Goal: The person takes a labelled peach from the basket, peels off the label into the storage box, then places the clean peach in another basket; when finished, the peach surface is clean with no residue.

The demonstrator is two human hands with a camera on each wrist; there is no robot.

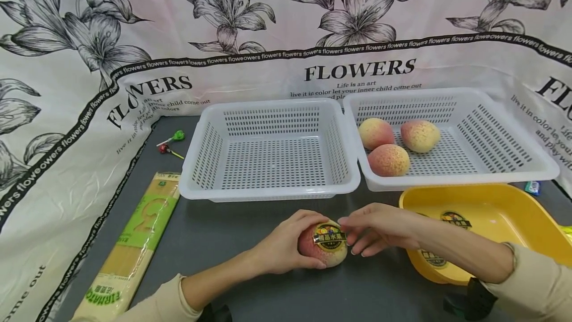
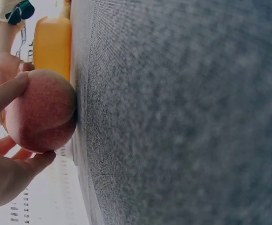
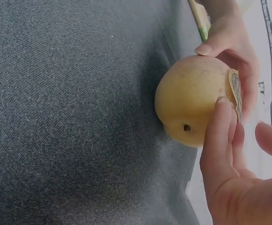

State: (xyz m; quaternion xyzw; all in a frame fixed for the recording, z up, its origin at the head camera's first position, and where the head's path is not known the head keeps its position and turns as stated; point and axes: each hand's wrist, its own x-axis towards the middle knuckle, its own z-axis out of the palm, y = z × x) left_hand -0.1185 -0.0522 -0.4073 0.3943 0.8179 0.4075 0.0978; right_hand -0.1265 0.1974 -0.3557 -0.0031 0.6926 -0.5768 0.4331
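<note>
A peach (image 1: 322, 257) with a black-and-gold label (image 1: 329, 236) on its upper side sits on the dark tabletop. My left hand (image 1: 286, 242) grips it from the left, thumb at the near side and fingers over the far side. From the right, my right hand (image 1: 384, 227) reaches to the label's edge. In the right wrist view, its fingers (image 3: 220, 136) are fairly straight beside the label, with the thumb held apart; contact is hard to tell. The peach's red, creased side (image 2: 44, 108) faces the left wrist camera.
A white basket (image 1: 270, 192) stands behind the hands. Another white basket (image 1: 496, 181) holds three peaches (image 1: 389, 160). At right is a yellow basin (image 1: 500, 202) with round labels (image 1: 456, 219) in it. A noodle pack (image 1: 138, 227) and two lollipops (image 1: 178, 135) lie at left.
</note>
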